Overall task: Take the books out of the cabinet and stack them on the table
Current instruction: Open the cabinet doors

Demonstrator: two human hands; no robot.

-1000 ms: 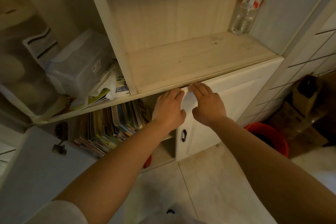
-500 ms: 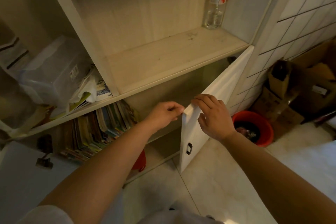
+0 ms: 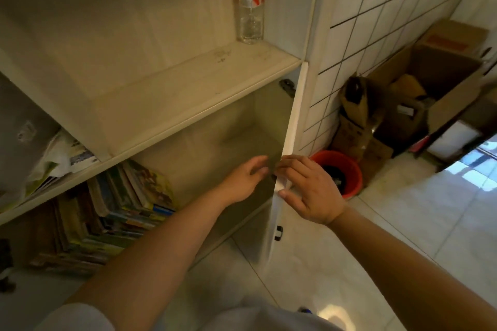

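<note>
A row of leaning colourful books (image 3: 118, 209) fills the left part of the low cabinet compartment. The white cabinet door (image 3: 289, 137) on the right stands swung wide, seen edge-on. My right hand (image 3: 309, 191) has its fingers on the door's top corner, thumb against its front. My left hand (image 3: 243, 179) hovers just left of the door edge, fingers apart, holding nothing, in front of the empty right part of the compartment. The books lie to the left of both hands.
A clear plastic bottle (image 3: 250, 8) stands at the back of the pale wooden shelf (image 3: 188, 91). Papers and a plastic box (image 3: 53, 158) crowd the left shelf. An orange bucket (image 3: 340, 172) and cardboard boxes (image 3: 430, 80) sit by the tiled wall.
The right cabinet door has swung from shut to wide open under my right hand. My left hand has come off the door edge. The view has shifted to the right.
</note>
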